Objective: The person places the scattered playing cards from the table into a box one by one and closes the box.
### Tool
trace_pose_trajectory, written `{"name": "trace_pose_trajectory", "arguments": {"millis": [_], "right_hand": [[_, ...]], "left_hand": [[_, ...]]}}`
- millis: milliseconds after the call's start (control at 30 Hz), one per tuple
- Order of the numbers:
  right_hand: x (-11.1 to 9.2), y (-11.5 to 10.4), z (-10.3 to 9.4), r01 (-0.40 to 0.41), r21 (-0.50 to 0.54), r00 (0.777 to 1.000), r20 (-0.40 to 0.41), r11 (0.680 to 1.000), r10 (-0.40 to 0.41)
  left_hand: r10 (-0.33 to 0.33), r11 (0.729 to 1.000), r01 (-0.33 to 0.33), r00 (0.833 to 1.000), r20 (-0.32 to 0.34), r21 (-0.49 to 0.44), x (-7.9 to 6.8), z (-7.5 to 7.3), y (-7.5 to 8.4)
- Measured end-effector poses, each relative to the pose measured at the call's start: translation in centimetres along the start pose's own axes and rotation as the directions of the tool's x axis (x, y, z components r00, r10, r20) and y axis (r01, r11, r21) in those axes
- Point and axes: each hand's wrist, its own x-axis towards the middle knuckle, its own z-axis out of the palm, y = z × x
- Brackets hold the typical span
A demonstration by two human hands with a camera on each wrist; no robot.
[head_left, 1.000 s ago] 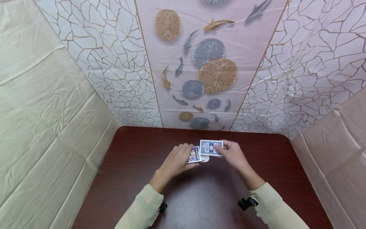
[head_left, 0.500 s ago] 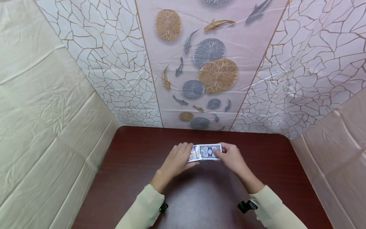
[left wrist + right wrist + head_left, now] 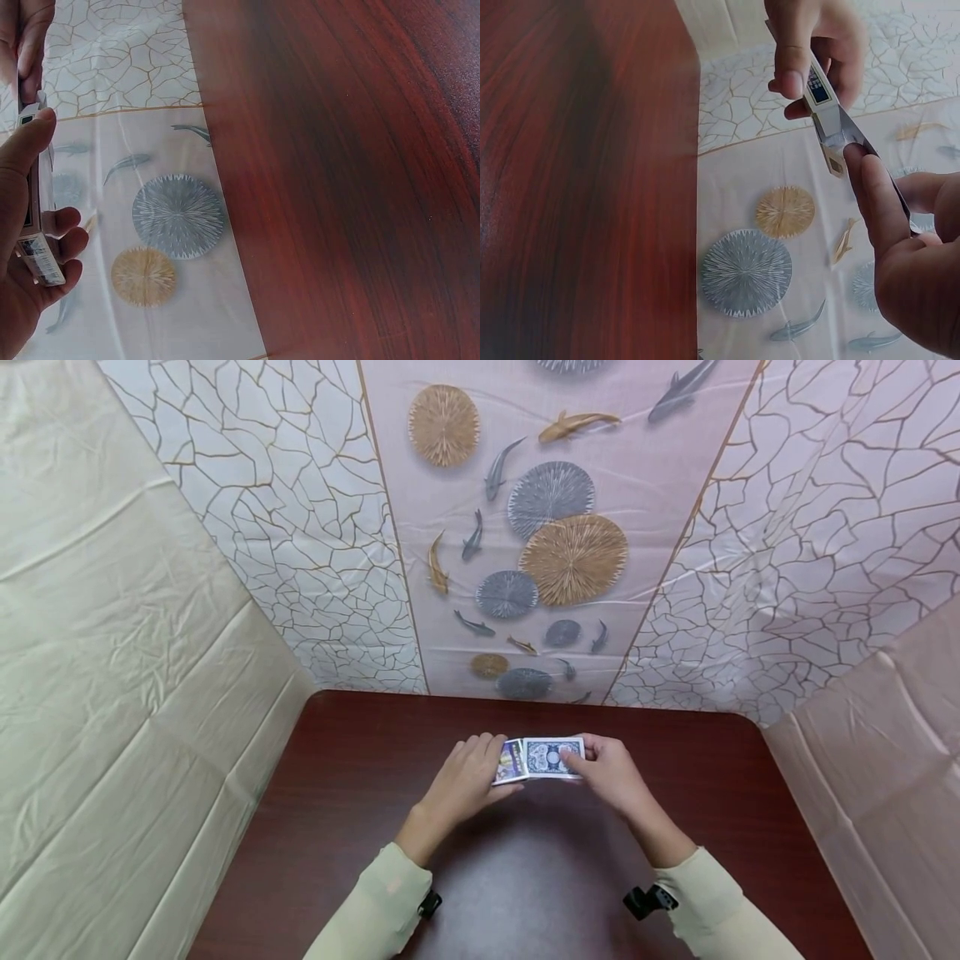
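Note:
My left hand (image 3: 461,781) grips a small card box (image 3: 510,761) with a purple and yellow picture on its face. In the left wrist view the thumb lies along one edge of the box (image 3: 46,259) and the fingers curl round the other side. My right hand (image 3: 611,772) pinches blue-backed playing cards (image 3: 540,757), thumb on top and fingers underneath. Their left end is right at the box's mouth, in line with it. From the right wrist, the cards (image 3: 875,163) look like a thin dark edge meeting the box's white flaps (image 3: 827,127).
Both hands are above a dark red-brown table (image 3: 360,827). Behind it hangs a patterned cloth (image 3: 517,635) with fish and round leaf shapes, and pale cloth walls (image 3: 150,710) stand at either side. Each sleeve carries a black wrist camera (image 3: 651,902).
The right hand has lowered the cards from over the box's white flap to line up with its mouth. That flap is now hidden in the head view. The left hand has stayed nearly still.

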Motion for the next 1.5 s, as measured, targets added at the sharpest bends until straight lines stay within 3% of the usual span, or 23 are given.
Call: {"name": "trace_pose_trajectory", "arguments": {"millis": [333, 633, 733, 833, 967, 1033, 1167, 1267, 1500], "right_hand": [[0.7, -0.2, -0.8, 0.012, -0.068, 0.992, 0.127, 0.998, -0.004], [1.6, -0.2, -0.2, 0.006, -0.038, 0.976, 0.216, 0.999, 0.002], [1.5, -0.1, 0.0, -0.043, 0.042, 0.971, 0.238, 0.998, 0.032], [1.4, 0.1, -0.1, -0.137, 0.205, 0.950, 0.305, 0.969, 0.070], [1.4, 0.3, -0.7, -0.257, 0.388, 0.906, 0.414, 0.885, 0.081], [1.4, 0.3, -1.0, -0.281, 0.419, 0.892, 0.447, 0.863, 0.073], [1.6, 0.5, -1.4, -0.282, 0.404, 0.875, 0.480, 0.870, 0.061], [1.8, 0.7, -1.2, -0.281, 0.391, 0.883, 0.464, 0.876, 0.076], [1.8, 1.2, -0.2, -0.270, 0.358, 0.928, 0.344, 0.894, 0.142]], "left_hand": [[0.037, 0.999, -0.037, 0.999, 0.021, -0.003, 0.1, 0.2, 0.2], [0.072, 0.997, -0.072, 0.997, -0.018, -0.019, 0.3, 0.2, 0.7], [0.074, 0.997, -0.074, 0.997, -0.022, -0.013, 0.2, 0.2, 0.6], [0.074, 0.997, -0.074, 0.997, -0.027, -0.008, 0.3, 0.1, 0.6], [0.072, 0.997, -0.072, 0.997, -0.023, -0.001, 0.2, -0.1, 0.5], [0.071, 0.997, -0.071, 0.997, -0.017, -0.005, 0.2, -0.1, 0.5], [0.076, 0.997, -0.076, 0.997, -0.019, -0.012, 0.2, 0.1, 0.6], [0.081, 0.997, -0.082, 0.996, -0.028, -0.012, 0.2, 0.1, 0.6], [0.091, 0.996, -0.091, 0.995, -0.035, 0.001, 0.4, 0.1, 0.7]]}}
